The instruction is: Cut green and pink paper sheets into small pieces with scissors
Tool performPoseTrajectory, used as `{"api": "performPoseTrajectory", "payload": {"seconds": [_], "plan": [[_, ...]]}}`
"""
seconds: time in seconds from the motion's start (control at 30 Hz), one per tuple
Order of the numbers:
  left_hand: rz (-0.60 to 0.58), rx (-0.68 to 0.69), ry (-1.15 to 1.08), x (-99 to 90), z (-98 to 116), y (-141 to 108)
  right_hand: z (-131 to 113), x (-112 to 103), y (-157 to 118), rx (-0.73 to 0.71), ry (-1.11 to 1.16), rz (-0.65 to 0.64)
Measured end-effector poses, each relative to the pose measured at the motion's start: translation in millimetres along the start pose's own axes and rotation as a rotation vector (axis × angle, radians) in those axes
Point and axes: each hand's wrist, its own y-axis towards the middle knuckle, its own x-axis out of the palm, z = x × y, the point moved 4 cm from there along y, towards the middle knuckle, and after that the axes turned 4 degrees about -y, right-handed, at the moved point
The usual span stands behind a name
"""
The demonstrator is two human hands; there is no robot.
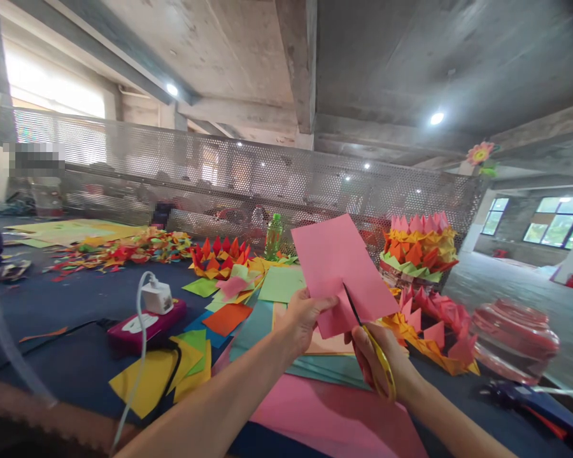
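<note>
A sheet of pink paper (pixel 337 254) is held up above the table, its lower left part pinched by my left hand (pixel 300 318). In my right hand (pixel 379 356) are scissors (pixel 384 366) with yellow handles. A dark blade lies against the pink sheet and points up and left, close to my left thumb. Whether the blades are apart I cannot tell. Under my hands lie a stack of blue-green paper (pixel 327 371) and a large pink sheet (pixel 325 413).
Loose coloured papers (pixel 226 318) and a purple power strip (pixel 146 324) with a white charger lie left. Folded paper rings (pixel 420 251) and a clear pink-lidded jar (pixel 516 340) stand right. Behind are a green bottle (pixel 274 236), paper scraps (pixel 124 248) and a perforated metal screen (pixel 267 172).
</note>
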Motion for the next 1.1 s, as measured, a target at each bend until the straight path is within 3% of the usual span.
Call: {"api": "performPoseTrajectory", "payload": {"seconds": [0.2,0.4,0.8,1.1], "plan": [[-0.028,-0.023,0.045,1.7,-3.1,-0.4,-12.4,-4.5,-1.5,-0.068,0.014,0.021],[-0.093,-0.024,0.056,4.0,-6.1,-3.3,-8.9,-3.2,-0.1,-0.054,0.026,0.037],[-0.093,-0.03,0.061,7.2,-2.8,-5.7,-1.9,-4.5,-0.7,-0.034,0.003,0.024],[-0.093,-0.062,0.044,6.8,-6.8,-5.5,-14.1,-6.2,-2.1,-0.111,-0.061,0.017]]}}
